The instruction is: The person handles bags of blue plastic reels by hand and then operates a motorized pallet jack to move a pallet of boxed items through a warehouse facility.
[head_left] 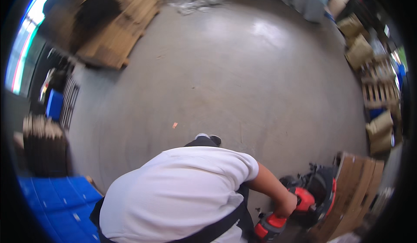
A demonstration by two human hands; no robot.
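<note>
- On the far left, a stack of brown cardboard (44, 149) is standing with its many layered edges blurring.
- Just above it, a blue bin (54, 104) is sitting beside a slatted rack (69, 102); its contents are staying hidden from this angle.
- In the lower left corner, a blue block (58, 204) is showing seams and small pale marks; whether it is made of boxes or a cover, I cannot tell.
- At the upper left, a large brown stack (104, 43) is rising from the floor (234, 82), with a dark patch covering part of it.
- Right of that, crumpled clear plastic (197, 0) is lying on the floor.
- Nearer the middle, a small orange scrap (175, 125) is lying on the floor.
- Across the bottom, the person is wearing a white shirt (173, 195) and a black strap (217, 225); the left hand is staying out of view.
- The right hand (286, 204) is gripping a red-and-black machine (306, 199), low at the right, with red parts showing on both sides of the fist.
- At the top right, pale grey bundles (304, 2) are standing in a row.
- Just right of the machine, a cardboard box (354, 191) is standing; its inside is not showing.
- Along the far right, brown packages (360, 52) are resting near a wooden pallet (380, 94), their contents hiding.
</note>
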